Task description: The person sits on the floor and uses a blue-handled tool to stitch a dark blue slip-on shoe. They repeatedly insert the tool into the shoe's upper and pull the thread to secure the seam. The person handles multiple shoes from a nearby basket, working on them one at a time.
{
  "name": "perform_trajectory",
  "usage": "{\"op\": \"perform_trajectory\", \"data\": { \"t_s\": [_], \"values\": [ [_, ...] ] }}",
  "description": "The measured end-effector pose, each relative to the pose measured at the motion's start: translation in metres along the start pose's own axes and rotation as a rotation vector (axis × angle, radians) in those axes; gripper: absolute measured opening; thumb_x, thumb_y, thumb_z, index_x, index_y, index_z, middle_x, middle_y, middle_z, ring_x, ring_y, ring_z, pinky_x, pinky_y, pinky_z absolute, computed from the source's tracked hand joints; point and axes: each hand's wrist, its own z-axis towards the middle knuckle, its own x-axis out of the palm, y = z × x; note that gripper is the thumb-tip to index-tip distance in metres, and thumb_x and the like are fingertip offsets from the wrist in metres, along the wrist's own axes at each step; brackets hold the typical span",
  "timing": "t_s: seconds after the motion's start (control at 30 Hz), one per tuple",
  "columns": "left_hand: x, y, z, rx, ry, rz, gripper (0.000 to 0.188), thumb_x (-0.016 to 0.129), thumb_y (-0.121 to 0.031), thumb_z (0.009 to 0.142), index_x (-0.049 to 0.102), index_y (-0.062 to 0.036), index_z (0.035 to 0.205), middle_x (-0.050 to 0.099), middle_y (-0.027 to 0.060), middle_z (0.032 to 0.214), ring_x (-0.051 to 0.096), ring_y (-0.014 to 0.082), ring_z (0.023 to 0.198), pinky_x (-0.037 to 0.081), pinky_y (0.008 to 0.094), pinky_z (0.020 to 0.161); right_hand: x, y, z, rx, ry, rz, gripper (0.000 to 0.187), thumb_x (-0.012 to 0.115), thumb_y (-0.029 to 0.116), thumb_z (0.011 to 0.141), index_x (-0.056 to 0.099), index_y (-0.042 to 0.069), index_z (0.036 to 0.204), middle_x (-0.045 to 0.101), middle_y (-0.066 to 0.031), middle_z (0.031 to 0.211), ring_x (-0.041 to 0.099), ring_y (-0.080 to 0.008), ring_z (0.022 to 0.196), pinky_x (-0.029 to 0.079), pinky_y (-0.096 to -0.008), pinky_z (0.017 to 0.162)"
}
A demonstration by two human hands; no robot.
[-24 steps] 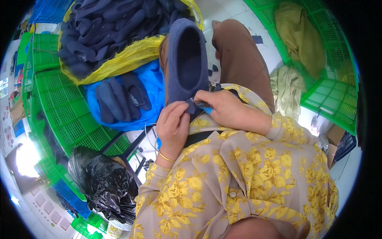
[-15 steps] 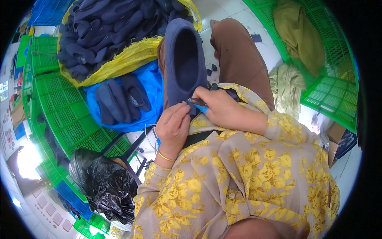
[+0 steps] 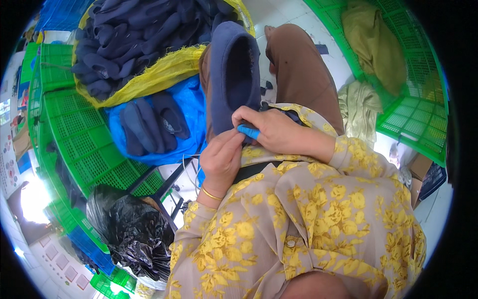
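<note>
A dark blue slipper (image 3: 220, 82) rests on my left thigh, toe pointing away and its opening facing up. At its heel end my two hands meet. My left hand (image 3: 220, 158), a gold bangle at the wrist, pinches with thumb and forefinger against the right hand's fingertips; what lies in the pinch is too small to make out. My right hand (image 3: 281, 132) is closed with curled fingers, blue tape (image 3: 248, 131) wrapped round one digit. Its fingers hide whatever it holds.
At the far left, a yellow-edged sack (image 3: 184, 61) is heaped with dark blue slippers (image 3: 134, 37). Several more slippers (image 3: 149, 127) lie on blue plastic (image 3: 191, 107). Green crates (image 3: 82, 134) stand left; another green crate (image 3: 413, 117) with cloth stands right. A black plastic bag (image 3: 132, 234) sits near left.
The thin metal object that showed between my hands is now hidden. My right hand has shifted slightly left and its fingers cover the slipper's heel; my left hand moved slightly right.
</note>
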Motion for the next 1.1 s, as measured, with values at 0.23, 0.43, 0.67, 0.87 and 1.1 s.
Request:
{"op": "perform_trajectory", "data": {
  "t_s": [0.23, 0.43, 0.67, 0.87, 1.1],
  "values": [
    [0.0, 0.001, -0.001, 0.055, -0.006, 0.054, 0.024, 0.071, 0.009, 0.07, 0.071, -0.0011, 0.091, 0.07, 0.0135, 0.089, 0.068, 0.0265, 0.078, 0.054, 0.0309, 0.069, -0.008, 0.02, -0.001, -0.198, -0.123, -0.61, 0.017, 0.059, 0.006, 0.08, 0.056, 0.011, 0.095, 0.06, -0.0088, 0.095, 0.063, -0.0329, 0.079, 0.048, -0.0406, 0.069],
    [-0.002, 0.0, 0.0, 0.055, -0.005, 0.099, 0.021, 0.072, 0.008, 0.069, 0.071, -0.0001, 0.089, 0.069, 0.0134, 0.089, 0.067, 0.0274, 0.078, 0.054, 0.0317, 0.069, 0.01, 0.016, 0.018, -0.375, -0.326, -0.227, 0.021, 0.059, 0.002, 0.075, 0.059, 0.008, 0.095, 0.059, -0.0078, 0.097, 0.062, -0.031, 0.082, 0.049, -0.0387, 0.071],
    [0.003, 0.001, -0.002, 0.048, -0.015, 0.067, 0.019, 0.072, 0.008, 0.07, 0.07, 0.0006, 0.087, 0.069, 0.0132, 0.089, 0.067, 0.0272, 0.079, 0.054, 0.0317, 0.071, 0.001, 0.006, 0.012, -0.246, -0.287, -0.204, 0.022, 0.06, 0.004, 0.076, 0.061, 0.008, 0.098, 0.06, -0.0094, 0.097, 0.063, -0.0335, 0.084, 0.051, -0.0415, 0.069],
    [0.005, 0.003, -0.004, 0.08, -0.006, 0.076, 0.019, 0.071, 0.009, 0.07, 0.07, 0.0007, 0.087, 0.069, 0.0126, 0.089, 0.067, 0.0267, 0.079, 0.053, 0.0324, 0.07, 0.001, 0.014, 0.01, -0.356, -0.24, -0.448, 0.026, 0.059, 0.001, 0.074, 0.061, 0.009, 0.099, 0.059, -0.0078, 0.092, 0.062, -0.0332, 0.082, 0.05, -0.0391, 0.069],
    [-0.003, 0.002, 0.003, 0.064, 0.068, 0.025, 0.021, 0.074, 0.004, 0.071, 0.069, -0.0005, 0.091, 0.068, 0.0118, 0.091, 0.065, 0.0266, 0.08, 0.052, 0.0325, 0.07, -0.034, 0.048, 0.026, -0.148, -0.282, 0.762, 0.014, 0.054, -0.001, 0.089, 0.056, 0.008, 0.1, 0.061, -0.0017, 0.083, 0.052, -0.0078, 0.068, 0.042, -0.0245, 0.059]
  ]
}}
